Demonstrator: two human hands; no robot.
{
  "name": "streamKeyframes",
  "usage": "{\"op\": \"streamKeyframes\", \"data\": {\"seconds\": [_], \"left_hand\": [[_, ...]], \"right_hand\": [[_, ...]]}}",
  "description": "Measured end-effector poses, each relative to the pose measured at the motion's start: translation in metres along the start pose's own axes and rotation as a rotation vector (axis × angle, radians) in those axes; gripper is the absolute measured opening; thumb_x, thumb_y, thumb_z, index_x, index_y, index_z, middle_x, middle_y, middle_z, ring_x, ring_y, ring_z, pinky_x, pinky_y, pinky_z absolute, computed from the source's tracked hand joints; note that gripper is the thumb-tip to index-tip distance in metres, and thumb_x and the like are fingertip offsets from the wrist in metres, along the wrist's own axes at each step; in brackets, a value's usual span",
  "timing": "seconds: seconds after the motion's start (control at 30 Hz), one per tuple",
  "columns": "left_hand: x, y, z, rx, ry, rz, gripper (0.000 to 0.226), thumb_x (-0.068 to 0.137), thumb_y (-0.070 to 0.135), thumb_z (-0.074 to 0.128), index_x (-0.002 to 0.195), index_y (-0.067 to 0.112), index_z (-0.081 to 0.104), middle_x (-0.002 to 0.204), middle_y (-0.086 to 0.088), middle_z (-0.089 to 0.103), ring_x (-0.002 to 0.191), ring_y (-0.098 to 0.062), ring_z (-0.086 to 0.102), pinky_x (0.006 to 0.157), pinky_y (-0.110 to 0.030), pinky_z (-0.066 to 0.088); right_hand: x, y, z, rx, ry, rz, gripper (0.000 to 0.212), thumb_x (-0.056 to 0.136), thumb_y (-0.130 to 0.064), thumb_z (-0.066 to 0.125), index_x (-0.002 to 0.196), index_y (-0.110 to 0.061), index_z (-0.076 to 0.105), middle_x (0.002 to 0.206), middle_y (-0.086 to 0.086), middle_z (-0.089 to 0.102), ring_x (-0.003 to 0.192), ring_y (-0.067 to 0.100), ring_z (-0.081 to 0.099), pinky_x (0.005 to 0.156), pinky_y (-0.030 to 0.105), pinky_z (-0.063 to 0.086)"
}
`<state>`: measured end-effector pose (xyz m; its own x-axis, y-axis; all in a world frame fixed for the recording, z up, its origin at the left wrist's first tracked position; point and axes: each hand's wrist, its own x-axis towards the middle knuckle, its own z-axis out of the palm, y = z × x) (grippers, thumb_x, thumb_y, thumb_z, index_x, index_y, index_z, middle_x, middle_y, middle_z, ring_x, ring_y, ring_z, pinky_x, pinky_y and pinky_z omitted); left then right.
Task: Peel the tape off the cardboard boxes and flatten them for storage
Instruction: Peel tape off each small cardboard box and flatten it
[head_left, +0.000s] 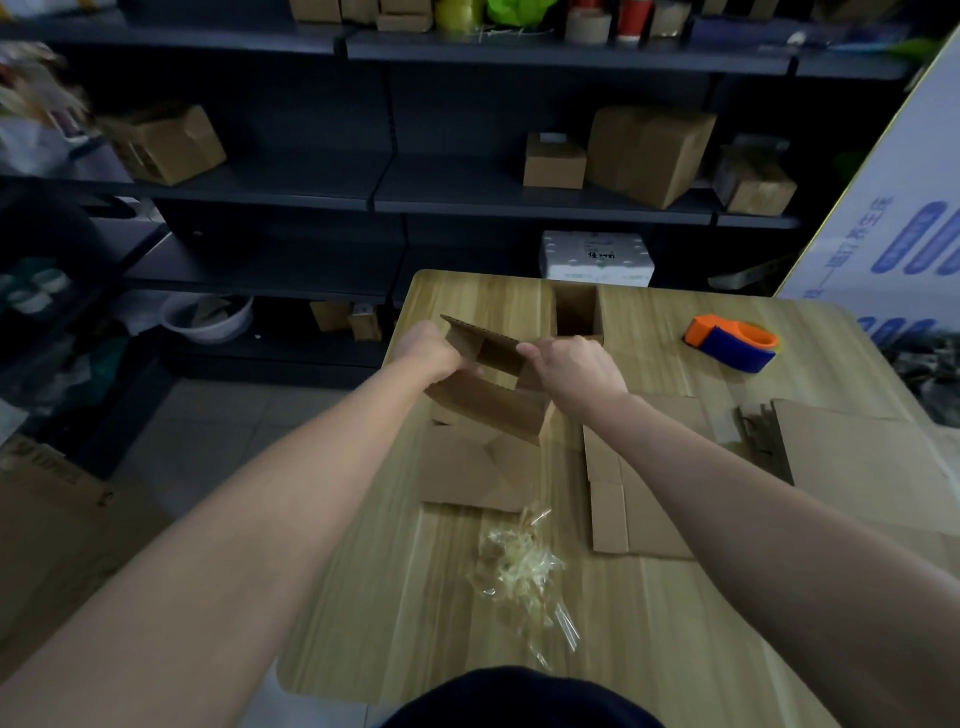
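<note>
I'm watching the left grip (434, 353) curling its fingers round the left end of the box (488, 405), while the right grip (576, 371) is pinching the top flap edge from the right. Both are holding the box tilted over the far-left part of the bench (649, 634). The box is plain brown corrugated card with its flaps standing open, and it is showing no print that I can read. A flat box (467, 473) is lying right under it on the pale wood-grain top; I can't tell whether the two are touching. A second flat box (639, 499) is lying just beside that one, beneath the right forearm, and a larger card sheet (872, 467) is covering the bench's right side. Nearer to me a crumpled wad of clear tape (519, 566) is sitting, glossy and stringy. An orange and blue plastic dispenser (732, 343) is resting at the far right, and an open box (576, 312) is standing upright at the far edge. Beyond, a white foam crate (597, 257) is carrying dark handwritten marks too small to read, and a white panel (909, 234) on the right is showing blue Chinese characters I can't make out. Dark shelves (291, 182) are holding more brown cartons
</note>
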<state>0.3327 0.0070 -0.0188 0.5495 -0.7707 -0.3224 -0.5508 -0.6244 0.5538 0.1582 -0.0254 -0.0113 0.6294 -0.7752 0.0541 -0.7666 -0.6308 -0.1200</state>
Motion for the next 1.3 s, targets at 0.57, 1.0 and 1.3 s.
{"op": "streamKeyframes", "data": {"seconds": [0.57,1.0,1.3], "left_hand": [[-0.008,-0.008,0.013,-0.252,0.18,0.086,0.023,0.084,0.031,0.065,0.08,0.009,0.064,0.074,-0.003,0.062,0.067,-0.018,0.061,0.061,-0.031,0.05],[-0.014,-0.027,0.017,-0.455,0.259,0.343,0.045,0.096,0.013,0.047,0.051,0.017,0.042,0.048,0.004,0.038,0.043,-0.008,0.032,0.04,-0.015,0.024],[-0.004,-0.014,0.025,-0.52,0.299,0.28,0.044,0.101,0.016,0.037,0.057,0.015,0.036,0.054,0.001,0.036,0.049,-0.011,0.033,0.048,-0.023,0.026]], "right_hand": [[0.016,0.003,0.014,0.428,0.154,0.331,0.058,0.086,-0.045,0.064,0.129,-0.012,0.044,0.115,0.009,0.057,0.091,0.02,0.061,0.068,0.026,0.052],[0.02,0.003,0.016,0.644,0.017,0.58,0.094,0.068,-0.049,0.08,0.137,-0.014,0.027,0.128,0.012,0.051,0.109,0.03,0.057,0.079,0.038,0.056],[0.015,0.011,0.018,0.888,-0.01,0.607,0.076,0.078,-0.026,0.071,0.139,-0.008,0.029,0.111,0.01,0.056,0.093,0.023,0.061,0.07,0.034,0.057]]}}
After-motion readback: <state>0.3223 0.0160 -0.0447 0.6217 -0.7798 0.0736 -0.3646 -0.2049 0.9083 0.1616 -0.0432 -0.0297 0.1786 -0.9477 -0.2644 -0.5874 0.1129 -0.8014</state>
